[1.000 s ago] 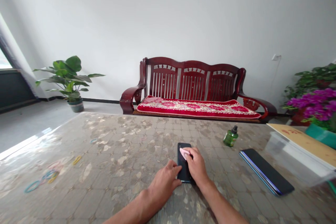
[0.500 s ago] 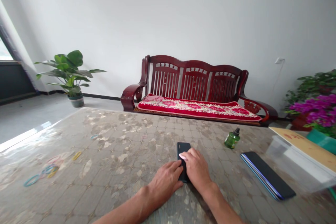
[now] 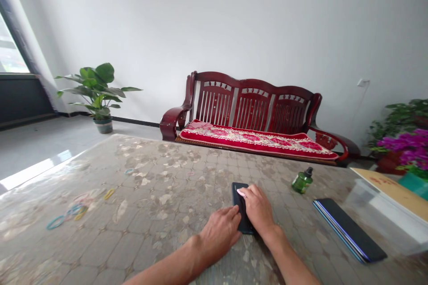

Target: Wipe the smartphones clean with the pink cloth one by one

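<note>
A dark phone (image 3: 243, 221) lies on the patterned tablecloth in front of me, back side up, its camera strip at the far end. My left hand (image 3: 222, 228) grips its near left part, fingers on the left edge and thumb by the bottom. Over the right side of the phone, my right hand (image 3: 257, 209) is closed on a small whitish-pink pad (image 3: 241, 193). The pad presses on the phone's back near the far end. My right fingers hide part of the phone, and what the pad is made of cannot be made out.
To the right stand a green pump bottle (image 3: 302, 181), a stack of dark phones (image 3: 349, 230) and a clear plastic box (image 3: 377, 220) with a tan board on top. Several coloured elastic bands (image 3: 68, 214) lie on the left. Beyond the table is a red wooden bench (image 3: 252, 102).
My right hand has slid the pad a little toward the phone's far end. My left hand stays on the phone. The whole view has shifted slightly left.
</note>
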`<state>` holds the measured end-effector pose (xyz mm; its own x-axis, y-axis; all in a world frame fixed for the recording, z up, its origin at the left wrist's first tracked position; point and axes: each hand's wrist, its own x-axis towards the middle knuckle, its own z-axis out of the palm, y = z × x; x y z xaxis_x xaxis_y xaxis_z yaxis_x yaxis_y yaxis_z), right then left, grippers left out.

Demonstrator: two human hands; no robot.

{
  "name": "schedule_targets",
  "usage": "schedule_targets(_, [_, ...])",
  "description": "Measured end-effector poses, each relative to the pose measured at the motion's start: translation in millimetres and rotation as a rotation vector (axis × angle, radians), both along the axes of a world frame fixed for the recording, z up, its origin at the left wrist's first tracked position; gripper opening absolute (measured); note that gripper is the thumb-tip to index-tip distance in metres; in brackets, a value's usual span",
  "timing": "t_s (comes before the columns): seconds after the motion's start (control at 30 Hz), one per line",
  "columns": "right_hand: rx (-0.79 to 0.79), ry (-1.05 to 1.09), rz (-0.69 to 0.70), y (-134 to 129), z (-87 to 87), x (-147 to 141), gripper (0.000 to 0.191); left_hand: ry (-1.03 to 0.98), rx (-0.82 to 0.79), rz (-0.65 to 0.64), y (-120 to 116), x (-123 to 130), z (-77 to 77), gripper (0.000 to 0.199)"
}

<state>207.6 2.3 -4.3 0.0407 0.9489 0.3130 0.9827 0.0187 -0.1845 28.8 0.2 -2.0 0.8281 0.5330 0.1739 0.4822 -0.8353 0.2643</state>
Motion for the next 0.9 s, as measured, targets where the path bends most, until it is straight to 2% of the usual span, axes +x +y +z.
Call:
schedule_targets(0.27, [-0.109, -0.105, 0.041, -11, 17.5, -11, 0.032, 0.012, -0.012, -0.012, 0, -2, 6.8, 0.029])
schedule_targets(0.43, [-0.127, -0.137, 0.038, -16, 15.6, -13, 0.031, 0.005, 0.009, -0.023, 1, -2, 4.7, 0.026])
schedule_targets(0.53, [-0.096, -0.136, 0.050, -10, 11.9, -11, 0.032, 0.010, 0.029, -0.022, 0, -1, 3.6, 0.025])
schedule_targets(0.77, [-0.050, -0.157, 0.027, 24, 12.0, -5, 0.033, -0.001, 0.043, -0.034, 0, -3, 2.5, 0.025])
schedule_targets(0.9, [-0.047, -0.148, 0.075, 14, 13.2, -6, 0.033, -0.006, 0.035, -0.034, 1, -3, 1.7, 0.027])
